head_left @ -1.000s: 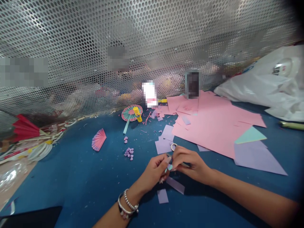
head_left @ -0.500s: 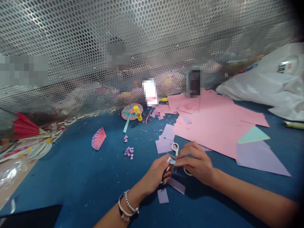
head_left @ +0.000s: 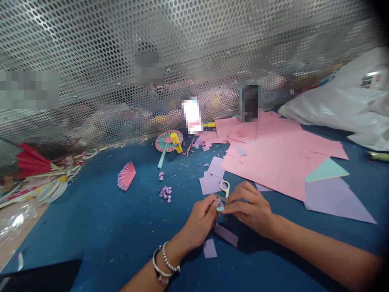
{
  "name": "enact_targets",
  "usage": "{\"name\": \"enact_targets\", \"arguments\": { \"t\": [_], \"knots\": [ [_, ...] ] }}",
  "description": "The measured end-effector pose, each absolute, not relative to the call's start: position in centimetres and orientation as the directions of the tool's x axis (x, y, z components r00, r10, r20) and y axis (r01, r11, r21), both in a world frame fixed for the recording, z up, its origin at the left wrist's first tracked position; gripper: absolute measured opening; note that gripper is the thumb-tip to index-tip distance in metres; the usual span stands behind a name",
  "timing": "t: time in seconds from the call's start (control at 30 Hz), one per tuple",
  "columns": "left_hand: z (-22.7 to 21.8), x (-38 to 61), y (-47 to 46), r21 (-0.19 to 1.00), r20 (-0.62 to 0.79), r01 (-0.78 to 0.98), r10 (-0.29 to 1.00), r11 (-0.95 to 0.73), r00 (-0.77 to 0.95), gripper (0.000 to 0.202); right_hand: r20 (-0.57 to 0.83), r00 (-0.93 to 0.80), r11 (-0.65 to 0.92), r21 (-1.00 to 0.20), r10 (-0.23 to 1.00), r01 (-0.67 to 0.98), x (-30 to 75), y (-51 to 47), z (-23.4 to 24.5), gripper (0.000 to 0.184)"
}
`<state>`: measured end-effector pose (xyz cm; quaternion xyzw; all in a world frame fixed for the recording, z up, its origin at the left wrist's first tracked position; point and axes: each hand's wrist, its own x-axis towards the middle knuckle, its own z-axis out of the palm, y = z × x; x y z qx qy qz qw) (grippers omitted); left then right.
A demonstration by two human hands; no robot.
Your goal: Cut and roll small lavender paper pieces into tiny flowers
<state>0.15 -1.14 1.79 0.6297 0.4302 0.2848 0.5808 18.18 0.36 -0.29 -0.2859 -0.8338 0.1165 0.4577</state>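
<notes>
At the near middle of the worktop [head_left: 118,227], the left hand [head_left: 202,219] is curled with thumb and fingertips together, seemingly pinching a small pale piece [head_left: 220,208], though it is too small to tell its shape or cut. The right hand [head_left: 253,209] meets it there, thumb and finger bent close to the piece, and appears to grip the scissors [head_left: 227,194]; a white loop sticks out beyond its fingers and the metal reaches towards the left hand.

Just below the hands lie a lilac strip [head_left: 225,235] and a lilac rectangle [head_left: 210,248], flat and separate, apparently unworked. Far left of the hands, a pile of lilac bits [head_left: 165,194] is gathered on the worktop, with a few folded bits [head_left: 161,176] farther away; these look like finished small pieces.

Farther left sits a pink and lilac pleated fan [head_left: 127,177]; to its far right, a round pleated fan [head_left: 161,142] with a mint strip for a handle looks complete, a yellow glue stick [head_left: 176,142] at its edge. Plenty of stock seems left: lilac pieces [head_left: 209,185] beyond the hands, and large pink sheets [head_left: 267,162] on the right.
</notes>
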Motion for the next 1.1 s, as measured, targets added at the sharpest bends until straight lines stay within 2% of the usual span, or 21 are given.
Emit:
{"name": "enact_targets", "arguments": {
  "t": [0.07, 0.13, 0.2, 0.27, 0.37, 0.57, 0.9, 1.1],
  "knots": [
    [1.6, 0.2, -1.0, 0.967, -0.113, 0.256, 0.883, -0.009, 0.456, 0.035, 0.667, -0.401, 0.778, -0.522, 0.628, 0.349, 17.9, 0.5, -0.2, 0.017],
    [1.4, 0.2, -0.9, 0.959, -0.086, 0.281, 0.894, -0.046, 0.440, 0.035, 0.586, -0.366, 0.691, -0.636, 0.722, 0.344, 17.6, 0.6, 0.0, 0.012],
    [1.1, 0.2, -0.9, 0.952, -0.062, 0.298, 0.906, -0.073, 0.420, 0.035, 0.463, -0.326, 0.560, -0.754, 0.824, 0.344, 17.3, 0.7, 0.2, 0.010],
    [1.0, 0.2, -0.9, 0.942, -0.039, 0.319, 0.914, -0.100, 0.403, 0.035, 0.326, -0.304, 0.422, -0.841, 0.895, 0.338, 17.2, 0.9, 0.2, 0.017],
    [0.9, 0.2, -1.0, 0.928, -0.023, 0.353, 0.924, -0.122, 0.381, 0.034, 0.184, -0.330, 0.284, -0.914, 0.926, 0.289, 17.1, 1.1, -0.1, 0.017],
    [1.1, 0.3, -1.2, 0.903, 0.003, 0.398, 0.928, -0.162, 0.371, 0.033, 0.129, -0.313, 0.185, -0.970, 0.941, 0.157, 17.1, 1.4, -0.3, 0.017],
    [1.2, 0.1, -1.4, 0.863, 0.026, 0.448, 0.908, -0.231, 0.418, 0.019, 0.084, -0.290, 0.127, -0.983, 0.953, 0.134, 17.1, 1.4, 0.0, 0.015],
    [1.0, 0.3, -1.2, 0.865, 0.071, 0.443, 0.932, -0.235, 0.356, 0.024, 0.058, -0.312, 0.081, -0.995, 0.948, 0.063, 16.9, 1.1, 0.2, 0.021]
  ]
}}
